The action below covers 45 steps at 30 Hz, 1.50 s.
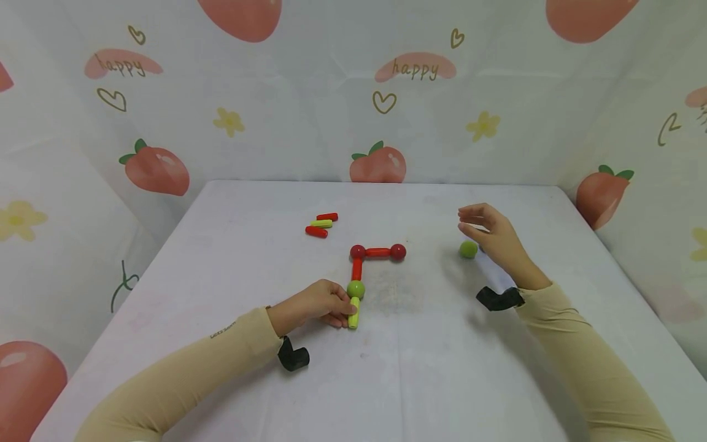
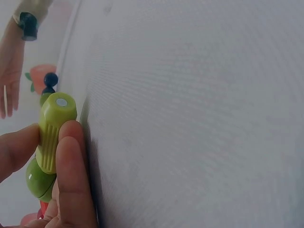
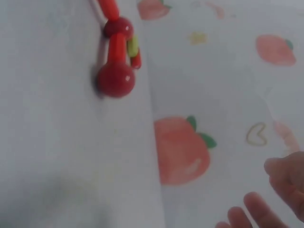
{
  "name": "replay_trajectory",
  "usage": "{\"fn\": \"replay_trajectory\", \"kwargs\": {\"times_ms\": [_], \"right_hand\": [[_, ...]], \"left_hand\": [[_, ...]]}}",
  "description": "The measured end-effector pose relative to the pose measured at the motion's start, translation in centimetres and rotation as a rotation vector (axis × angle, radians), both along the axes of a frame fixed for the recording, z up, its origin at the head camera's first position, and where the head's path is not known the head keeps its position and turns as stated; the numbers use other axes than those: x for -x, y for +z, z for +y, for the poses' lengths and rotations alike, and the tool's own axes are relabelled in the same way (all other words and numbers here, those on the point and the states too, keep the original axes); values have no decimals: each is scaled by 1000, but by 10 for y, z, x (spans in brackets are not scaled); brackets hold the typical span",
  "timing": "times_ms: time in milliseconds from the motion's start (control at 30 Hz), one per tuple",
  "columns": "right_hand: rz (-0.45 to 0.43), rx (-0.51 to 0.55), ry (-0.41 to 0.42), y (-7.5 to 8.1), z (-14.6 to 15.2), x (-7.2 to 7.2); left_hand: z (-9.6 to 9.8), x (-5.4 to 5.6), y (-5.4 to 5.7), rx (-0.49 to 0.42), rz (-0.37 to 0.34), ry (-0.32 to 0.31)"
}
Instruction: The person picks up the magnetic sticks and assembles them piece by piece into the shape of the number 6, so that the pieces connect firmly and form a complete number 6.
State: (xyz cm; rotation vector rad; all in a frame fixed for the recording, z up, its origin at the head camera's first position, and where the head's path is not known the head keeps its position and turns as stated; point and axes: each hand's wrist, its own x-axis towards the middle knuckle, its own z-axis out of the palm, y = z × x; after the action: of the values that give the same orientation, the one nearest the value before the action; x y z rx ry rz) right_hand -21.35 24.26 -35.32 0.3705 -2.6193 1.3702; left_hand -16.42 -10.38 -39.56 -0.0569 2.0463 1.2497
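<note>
My left hand (image 1: 326,302) pinches a yellow-green magnetic rod (image 2: 49,135) between thumb and fingers. The rod's upper end meets a green ball (image 1: 356,289). From that ball a red rod (image 1: 356,269) runs up to a red ball (image 1: 358,252), and another red rod (image 1: 378,252) extends right to a second red ball (image 1: 398,252). Over the table's right side hovers my right hand (image 1: 494,236), fingers loosely bent and nothing held. Close beside it are a lighter green ball (image 1: 468,249) and a dark blue ball (image 2: 51,79), mostly hidden by the hand in the head view.
Behind the assembled pieces, toward the table's far edge, lie two red rods (image 1: 316,232) and a yellow-green rod (image 1: 321,224). A white cloth covers the table (image 1: 221,245), and a peach-printed curtain (image 1: 309,110) hangs behind it. Black straps (image 1: 499,299) sit at the wrists.
</note>
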Motion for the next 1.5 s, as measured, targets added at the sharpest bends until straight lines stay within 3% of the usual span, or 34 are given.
{"fn": "replay_trajectory", "kwargs": {"times_ms": [267, 800, 1200, 1500], "right_hand": [[-158, -99, -56, -21, 14, 5], [-250, -233, 8, -49, 8, -2], [-261, -283, 5, -47, 7, -5], [-290, -255, 18, -32, 0, -4]], "left_hand": [[0, 0, 1, -3, -1, -4], [1, -1, 2, 2, -4, 20], [1, -2, 3, 16, -2, 15], [1, -1, 2, 16, 3, 12]]}}
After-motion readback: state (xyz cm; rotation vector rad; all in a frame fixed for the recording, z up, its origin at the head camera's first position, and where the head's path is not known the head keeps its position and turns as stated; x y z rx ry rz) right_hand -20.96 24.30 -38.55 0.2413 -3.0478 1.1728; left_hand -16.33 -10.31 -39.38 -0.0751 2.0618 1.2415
